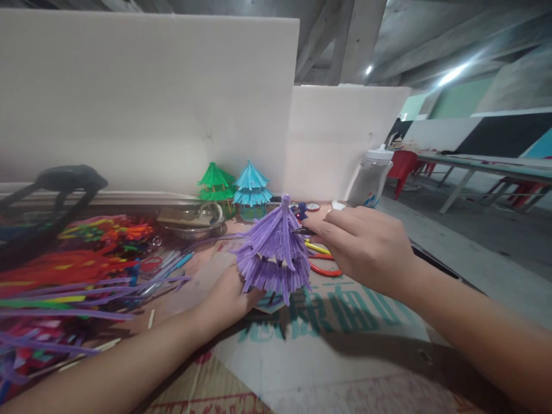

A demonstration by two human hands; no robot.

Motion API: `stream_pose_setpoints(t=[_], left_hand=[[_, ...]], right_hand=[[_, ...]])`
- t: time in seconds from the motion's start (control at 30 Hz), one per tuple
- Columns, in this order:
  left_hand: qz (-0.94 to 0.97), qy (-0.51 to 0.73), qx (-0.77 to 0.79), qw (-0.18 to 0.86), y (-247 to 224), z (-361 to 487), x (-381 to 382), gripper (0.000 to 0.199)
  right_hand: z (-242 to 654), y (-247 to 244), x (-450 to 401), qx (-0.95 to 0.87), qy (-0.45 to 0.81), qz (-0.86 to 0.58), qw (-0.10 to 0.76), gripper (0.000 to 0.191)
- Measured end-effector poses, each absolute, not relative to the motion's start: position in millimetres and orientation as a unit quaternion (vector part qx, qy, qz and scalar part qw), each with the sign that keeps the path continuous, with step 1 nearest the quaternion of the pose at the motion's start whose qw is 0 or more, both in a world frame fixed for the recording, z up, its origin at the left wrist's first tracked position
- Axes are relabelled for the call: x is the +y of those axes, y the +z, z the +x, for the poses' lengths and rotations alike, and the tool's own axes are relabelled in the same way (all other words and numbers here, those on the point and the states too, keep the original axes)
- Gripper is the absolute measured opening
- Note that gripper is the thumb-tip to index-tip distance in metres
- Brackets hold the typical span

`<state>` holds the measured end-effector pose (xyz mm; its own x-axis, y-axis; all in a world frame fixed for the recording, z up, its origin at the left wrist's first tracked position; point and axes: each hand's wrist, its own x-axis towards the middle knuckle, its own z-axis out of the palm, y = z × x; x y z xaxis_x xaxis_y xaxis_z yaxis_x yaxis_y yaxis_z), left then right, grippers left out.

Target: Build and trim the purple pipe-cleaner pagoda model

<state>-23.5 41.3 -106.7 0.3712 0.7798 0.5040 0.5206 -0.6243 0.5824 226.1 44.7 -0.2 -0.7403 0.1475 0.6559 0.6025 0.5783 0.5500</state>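
Observation:
A purple two-tiered fringed roof model [276,247] stands upright at the middle, above printed cardboard [345,351]. Behind its left side is my left hand [230,296], its fingers hidden by the purple fringe. My right hand [362,241] is pinched on a thin dark pointed tool [304,231], whose tip touches the right side of the upper tier. Two similar models, one green [215,184] and one light blue [252,187], stand farther back.
Pliers with red and yellow handles [325,270] lie behind the cardboard print. Colourful strips [64,270] are heaped at the left, near a metal bowl [190,230]. A clear bottle [371,181] stands back right; white boards [142,103] rise behind.

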Motion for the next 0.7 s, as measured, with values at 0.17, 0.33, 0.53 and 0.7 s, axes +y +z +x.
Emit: stream_pose_setpoints(t=[0.17, 0.33, 0.53, 0.7], left_hand=[[0.813, 0.393, 0.398, 0.161, -107.1, -23.6, 41.8, 0.044], [0.818, 0.388, 0.4, 0.144, -108.0, -25.0, 41.9, 0.043], [0.823, 0.383, 0.403, 0.119, -101.9, -22.8, 38.8, 0.042], [0.826, 0.387, 0.391, 0.122, -98.5, -21.2, 36.4, 0.044]], right_hand=[[224.6, 4.2, 40.5, -0.821, -0.415, -0.236, 0.313, 0.021], [223.1, 5.4, 38.9, -0.817, -0.422, -0.239, 0.313, 0.021], [223.8, 2.9, 39.7, -0.818, -0.421, -0.241, 0.308, 0.022], [224.4, 2.7, 39.7, -0.818, -0.425, -0.243, 0.301, 0.022]])
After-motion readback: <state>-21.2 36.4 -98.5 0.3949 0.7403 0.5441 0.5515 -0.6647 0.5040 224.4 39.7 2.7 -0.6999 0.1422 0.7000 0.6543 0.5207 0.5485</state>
